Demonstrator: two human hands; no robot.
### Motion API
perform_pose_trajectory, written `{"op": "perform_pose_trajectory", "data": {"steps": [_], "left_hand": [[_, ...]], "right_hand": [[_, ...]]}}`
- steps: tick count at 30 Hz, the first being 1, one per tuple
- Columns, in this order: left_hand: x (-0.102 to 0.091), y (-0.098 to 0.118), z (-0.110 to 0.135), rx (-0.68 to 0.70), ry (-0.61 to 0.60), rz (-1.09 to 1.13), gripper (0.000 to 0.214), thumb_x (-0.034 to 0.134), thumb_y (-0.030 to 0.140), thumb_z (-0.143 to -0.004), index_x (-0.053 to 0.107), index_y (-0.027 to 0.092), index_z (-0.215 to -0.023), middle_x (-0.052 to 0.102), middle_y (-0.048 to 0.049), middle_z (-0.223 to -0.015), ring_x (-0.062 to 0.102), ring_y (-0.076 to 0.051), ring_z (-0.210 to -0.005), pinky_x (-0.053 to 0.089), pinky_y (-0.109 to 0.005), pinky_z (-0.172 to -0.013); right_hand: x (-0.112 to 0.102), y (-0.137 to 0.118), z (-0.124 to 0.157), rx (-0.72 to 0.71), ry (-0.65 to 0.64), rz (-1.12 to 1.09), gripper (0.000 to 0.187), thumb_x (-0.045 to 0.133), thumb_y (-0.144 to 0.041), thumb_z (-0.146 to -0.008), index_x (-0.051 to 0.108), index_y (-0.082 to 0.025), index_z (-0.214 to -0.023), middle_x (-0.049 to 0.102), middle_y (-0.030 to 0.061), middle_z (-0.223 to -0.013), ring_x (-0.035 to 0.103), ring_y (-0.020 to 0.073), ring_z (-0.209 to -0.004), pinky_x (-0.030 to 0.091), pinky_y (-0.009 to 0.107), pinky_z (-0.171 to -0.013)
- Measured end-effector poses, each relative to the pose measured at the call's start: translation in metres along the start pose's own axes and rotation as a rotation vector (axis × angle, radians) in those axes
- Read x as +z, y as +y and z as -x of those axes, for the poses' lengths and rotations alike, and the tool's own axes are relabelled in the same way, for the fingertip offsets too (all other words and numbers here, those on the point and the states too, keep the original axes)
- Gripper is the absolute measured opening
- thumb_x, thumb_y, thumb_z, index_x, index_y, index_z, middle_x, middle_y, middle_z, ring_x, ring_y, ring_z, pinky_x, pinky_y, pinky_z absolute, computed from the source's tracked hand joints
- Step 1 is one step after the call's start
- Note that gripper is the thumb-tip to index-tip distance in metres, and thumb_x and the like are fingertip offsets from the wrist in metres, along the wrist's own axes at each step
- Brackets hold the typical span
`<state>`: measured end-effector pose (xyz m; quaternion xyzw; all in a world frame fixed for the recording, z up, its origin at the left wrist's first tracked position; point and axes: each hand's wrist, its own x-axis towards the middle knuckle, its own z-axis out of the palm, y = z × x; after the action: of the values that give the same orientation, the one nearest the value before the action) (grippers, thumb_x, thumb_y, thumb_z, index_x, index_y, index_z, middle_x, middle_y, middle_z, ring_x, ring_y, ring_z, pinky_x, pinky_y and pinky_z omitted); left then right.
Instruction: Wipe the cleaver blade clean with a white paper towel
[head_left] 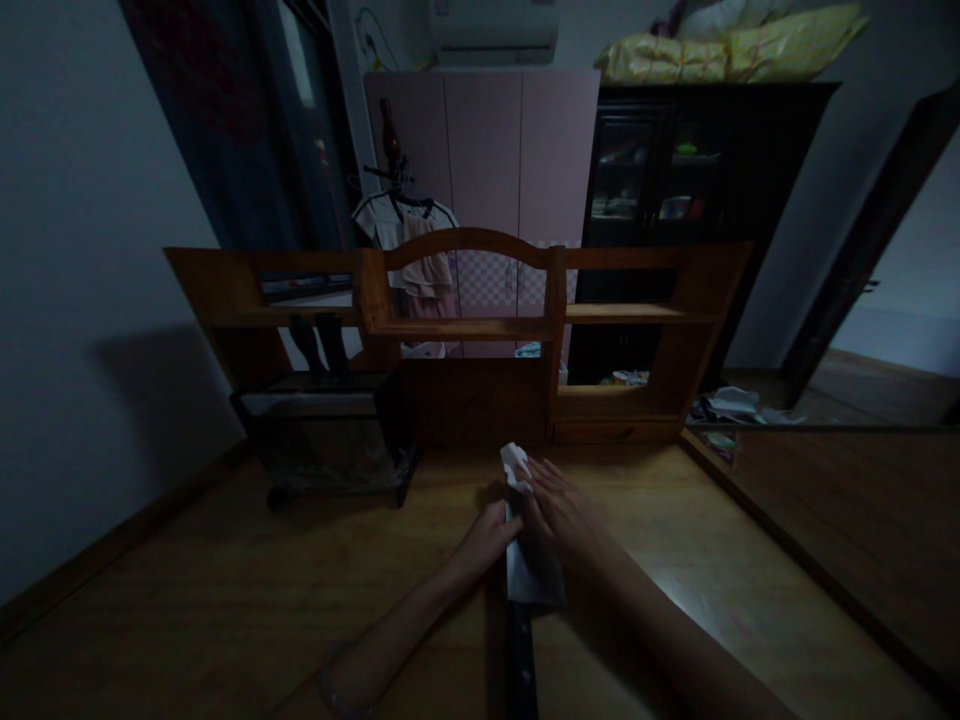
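A broad knife lies on the wooden desk [300,600], its pale blade [534,585] pointing away from me and its dark handle [521,665] toward me. My left hand [489,540] curls against the blade's left edge, fingers closed on it. My right hand [561,512] lies flat over the far end of the blade, fingers stretched out. It presses on a crumpled white tissue [514,464], which sticks out beyond the fingertips. The room is dim and fine detail is hard to see.
A wooden shelf unit [480,325] stands along the desk's back edge. A dark wire rack [330,430] sits at its left. Behind are a pink wardrobe [517,150], a dark cabinet [675,170] and clothes on hangers [420,250]. The desk's right edge [750,510] drops to the floor.
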<state>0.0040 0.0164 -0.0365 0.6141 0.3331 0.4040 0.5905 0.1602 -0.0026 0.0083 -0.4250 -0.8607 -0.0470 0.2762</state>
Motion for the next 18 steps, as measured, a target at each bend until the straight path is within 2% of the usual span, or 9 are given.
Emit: {"op": "perform_pose_trajectory", "data": {"steps": [2,4,11,18], "left_hand": [[0.000,0.000,-0.001,0.027,0.021,-0.044,0.027,0.061,0.030,-0.077,0.066,0.010,-0.095,0.067,-0.0077,-0.094,0.058,-0.022,-0.093,0.042,-0.031,-0.086],[-0.001,-0.001,-0.001,0.032,0.028,-0.052,0.027,0.061,0.032,-0.077,0.066,0.010,-0.093,0.067,-0.0079,-0.092,0.058,-0.022,-0.094,0.042,-0.032,-0.087],[-0.001,-0.001,0.001,-0.092,0.010,0.020,0.023,0.061,0.026,-0.072,0.064,0.010,-0.088,0.065,-0.0053,-0.084,0.058,-0.018,-0.077,0.042,-0.026,-0.069],[-0.002,-0.001,0.001,-0.111,0.006,0.060,0.021,0.062,0.026,-0.070,0.062,0.011,-0.085,0.062,-0.0026,-0.077,0.055,-0.015,-0.068,0.039,-0.024,-0.064]], "right_hand": [[0.000,-0.007,-0.001,-0.063,-0.017,-0.063,0.043,0.029,-0.023,-0.101,0.040,-0.016,-0.142,0.035,0.0080,-0.147,0.026,0.0178,-0.138,0.021,0.041,-0.115],[0.003,-0.008,-0.001,-0.059,-0.023,-0.097,0.042,0.028,-0.023,-0.102,0.041,-0.017,-0.142,0.037,0.0081,-0.145,0.027,0.0180,-0.137,0.022,0.043,-0.115],[0.012,0.011,0.003,0.088,-0.037,-0.056,0.038,0.031,-0.025,-0.101,0.058,-0.013,-0.125,0.052,0.0126,-0.133,0.043,0.0224,-0.127,0.027,0.043,-0.112],[0.008,0.012,0.003,0.185,-0.100,0.089,0.031,0.037,-0.019,-0.098,0.067,-0.014,-0.100,0.064,0.0135,-0.113,0.056,0.0231,-0.111,0.033,0.035,-0.105]]}}
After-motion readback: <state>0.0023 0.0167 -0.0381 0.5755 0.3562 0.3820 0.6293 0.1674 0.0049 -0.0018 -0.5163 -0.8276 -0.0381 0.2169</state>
